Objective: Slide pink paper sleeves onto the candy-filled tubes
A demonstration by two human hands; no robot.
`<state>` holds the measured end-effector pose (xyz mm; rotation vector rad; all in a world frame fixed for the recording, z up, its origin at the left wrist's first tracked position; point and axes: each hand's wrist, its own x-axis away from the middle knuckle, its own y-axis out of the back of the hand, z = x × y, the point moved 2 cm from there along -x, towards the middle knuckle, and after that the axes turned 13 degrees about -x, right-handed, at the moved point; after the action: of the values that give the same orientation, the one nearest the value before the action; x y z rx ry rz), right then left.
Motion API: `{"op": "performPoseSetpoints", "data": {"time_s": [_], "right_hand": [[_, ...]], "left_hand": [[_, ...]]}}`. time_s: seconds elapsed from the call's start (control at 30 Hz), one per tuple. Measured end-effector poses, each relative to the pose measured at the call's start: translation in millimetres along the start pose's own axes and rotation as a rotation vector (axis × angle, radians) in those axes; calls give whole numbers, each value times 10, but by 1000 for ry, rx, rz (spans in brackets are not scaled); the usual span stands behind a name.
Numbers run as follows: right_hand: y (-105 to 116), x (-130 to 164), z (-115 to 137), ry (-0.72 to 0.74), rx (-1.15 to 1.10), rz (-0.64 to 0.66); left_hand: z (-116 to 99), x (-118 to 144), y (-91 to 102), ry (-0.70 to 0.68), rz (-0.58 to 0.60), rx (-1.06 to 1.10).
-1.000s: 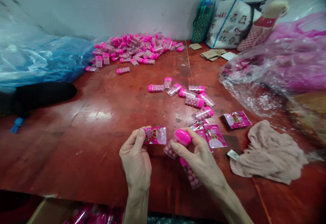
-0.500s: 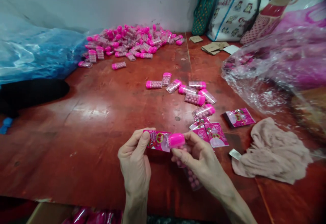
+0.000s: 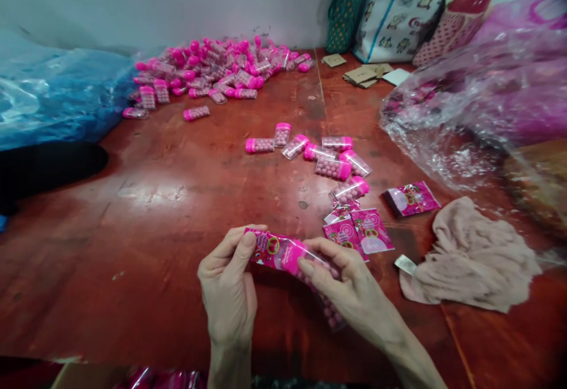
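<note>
Left hand pinches a small pink printed sleeve by its left end, thumb on top, fingers curled under. Right hand is closed around a clear capsule bottle with a pink cap, thumb and forefinger on it near the cap; the cap end sits at or just inside the sleeve's open right end, can't tell how far in. A second bottle of pink beads shows under the right palm, held or lying there, can't tell which. All this is low centre, just above the near edge of the red table.

Just right of the hands: a few loose sleeves flat on the table, another stack of sleeves further right. Behind those, a scatter of loose bottles mid-table. Big pile of bottles at the far left, against the wall. Beige cloth at right, a small white tag touching its left edge. Clear plastic bag far right, blue plastic sheet far left, tote bags at the back wall with cardboard scraps in front.
</note>
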<state>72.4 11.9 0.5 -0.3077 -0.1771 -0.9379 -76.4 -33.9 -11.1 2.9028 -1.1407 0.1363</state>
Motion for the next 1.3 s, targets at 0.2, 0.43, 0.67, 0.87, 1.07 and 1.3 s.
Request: {"op": "performPoseSetpoints", "data": {"time_s": [0.2,0.43,0.67,0.87,1.07,1.3], "right_hand": [[29,11,3,-33,-98,46],[34,21,-77,-62,-181,89],[36,21,-48,-38,-83,46],[42,32,-3,-6,-29,99],[30,14,-34,-35,-110,43],[27,-14,3,34,-192,15]], "left_hand": [[0,-11,-21,132,57,24],[23,-24,-34,188,0,43],[47,-19,-41,201,-16,81],[17,-6,-70,161,74,19],[0,-22,-59,140,4,110],[20,104,-208,369,360,142]]}}
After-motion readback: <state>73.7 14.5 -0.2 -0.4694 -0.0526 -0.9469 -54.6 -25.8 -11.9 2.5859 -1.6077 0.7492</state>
